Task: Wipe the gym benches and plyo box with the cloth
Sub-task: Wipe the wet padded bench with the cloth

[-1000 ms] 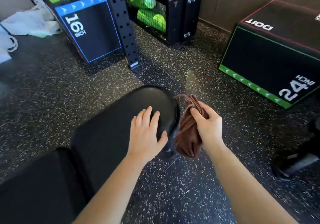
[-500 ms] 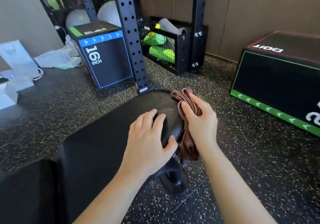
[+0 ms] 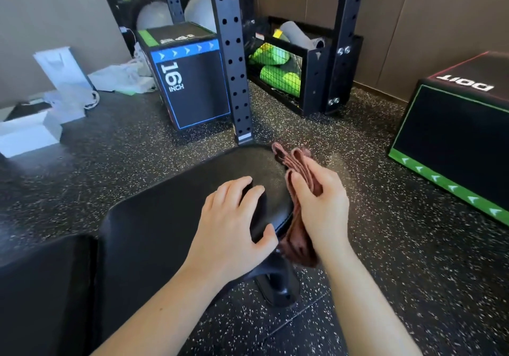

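The cloth point(image 3: 297, 241), a brown-red bunched strip, hangs against the right edge of the gym bench point(image 3: 165, 218) at its rounded far end. Its long axis runs from a fold sticking up past the pad's rim down toward the floor point(image 3: 385, 245). The right hand point(image 3: 322, 206) holds it, thumb and fingers point(image 3: 301, 190) pinching the folds together. The pad's top lies just to the left of that hand, so the wipe looks like a short sweep leftward and over the edge. The bench runs lengthwise from the near left away to this end.

The left hand point(image 3: 228, 226) rests on the pad top, its fingers point(image 3: 234, 190) loosely spread and the thumb hooked at the near rim, probably steadying the bench.

Beyond stands a rack upright point(image 3: 231, 52). Left of it is a blue-trimmed plyo box point(image 3: 192, 88), and a green-trimmed plyo box point(image 3: 454, 135) sits well apart to the right. At the rack's foot a mesh-fronted crate point(image 3: 316, 80) holds bright green items point(image 3: 278, 77) and a grey roll point(image 3: 297, 36).
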Action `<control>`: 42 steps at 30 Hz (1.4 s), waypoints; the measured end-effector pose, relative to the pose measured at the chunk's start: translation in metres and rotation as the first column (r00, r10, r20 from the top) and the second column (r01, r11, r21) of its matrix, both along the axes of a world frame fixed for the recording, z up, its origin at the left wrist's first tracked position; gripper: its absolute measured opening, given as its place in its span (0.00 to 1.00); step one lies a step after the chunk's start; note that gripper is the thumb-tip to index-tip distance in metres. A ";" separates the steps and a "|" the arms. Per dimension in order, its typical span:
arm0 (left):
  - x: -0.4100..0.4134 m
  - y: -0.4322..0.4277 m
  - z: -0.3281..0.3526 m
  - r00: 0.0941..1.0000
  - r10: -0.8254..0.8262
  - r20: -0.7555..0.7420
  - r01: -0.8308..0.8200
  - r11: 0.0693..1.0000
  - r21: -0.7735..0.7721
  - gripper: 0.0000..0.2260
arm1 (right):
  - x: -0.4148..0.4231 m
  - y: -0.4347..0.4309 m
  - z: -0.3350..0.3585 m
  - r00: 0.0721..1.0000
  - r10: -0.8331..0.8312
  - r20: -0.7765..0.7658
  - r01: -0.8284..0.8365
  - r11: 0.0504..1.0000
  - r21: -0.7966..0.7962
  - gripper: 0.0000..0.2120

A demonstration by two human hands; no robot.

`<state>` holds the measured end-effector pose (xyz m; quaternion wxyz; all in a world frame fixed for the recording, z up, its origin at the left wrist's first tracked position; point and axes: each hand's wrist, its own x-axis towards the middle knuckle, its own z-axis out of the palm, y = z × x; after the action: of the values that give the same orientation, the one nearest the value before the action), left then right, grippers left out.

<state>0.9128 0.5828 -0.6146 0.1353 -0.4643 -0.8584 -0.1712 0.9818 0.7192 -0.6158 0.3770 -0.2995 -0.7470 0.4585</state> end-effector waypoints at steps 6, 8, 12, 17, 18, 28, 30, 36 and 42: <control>0.000 0.000 -0.001 1.000 0.000 -0.001 0.001 1.000 0.004 0.25 | -0.061 0.081 0.039 0.775 0.589 0.230 -0.553 0.808 -0.204 0.15; 0.000 0.000 -0.002 1.000 0.002 -0.003 -0.002 1.000 0.013 0.25 | -0.072 0.090 0.034 0.753 0.625 0.204 -0.552 0.770 -0.321 0.16; 0.000 -0.001 -0.001 1.000 0.004 -0.012 -0.004 1.000 0.005 0.25 | -0.056 0.077 0.019 0.863 0.502 0.055 -0.477 0.846 -0.238 0.13; 0.001 0.000 -0.001 0.999 0.005 -0.039 -0.005 1.000 -0.001 0.25 | -0.014 0.027 -0.012 0.978 0.121 -0.172 -0.155 0.966 -0.205 0.13; 0.001 -0.001 -0.001 0.999 0.003 -0.041 -0.003 1.000 0.013 0.25 | -0.008 0.009 -0.016 0.979 -0.005 -0.202 -0.037 0.978 -0.206 0.13; 0.015 -0.049 0.000 0.988 -0.063 -0.144 0.054 0.997 -0.062 0.20 | -0.004 -0.010 -0.003 0.989 -0.126 -0.083 0.105 0.970 -0.218 0.15; 0.012 -0.093 -0.011 0.982 -0.085 -0.171 0.061 0.988 -0.142 0.22 | 0.000 -0.045 -0.018 0.956 -0.244 -0.160 0.211 0.957 -0.199 0.16; 0.008 -0.148 -0.036 0.992 -0.039 -0.119 0.019 0.986 -0.166 0.25 | -0.012 -0.150 -0.049 0.797 -0.459 -0.392 0.457 0.883 -0.103 0.16; 0.012 -0.144 -0.036 0.981 -0.030 -0.192 0.000 0.988 -0.156 0.24 | -0.010 -0.075 -0.034 0.870 -0.394 -0.297 0.394 0.917 -0.063 0.16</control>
<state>0.9248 0.4390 -0.6510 0.1802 -0.4942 -0.8484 -0.0586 0.9722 0.6437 -0.6496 0.5726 -0.3714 -0.6031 0.4129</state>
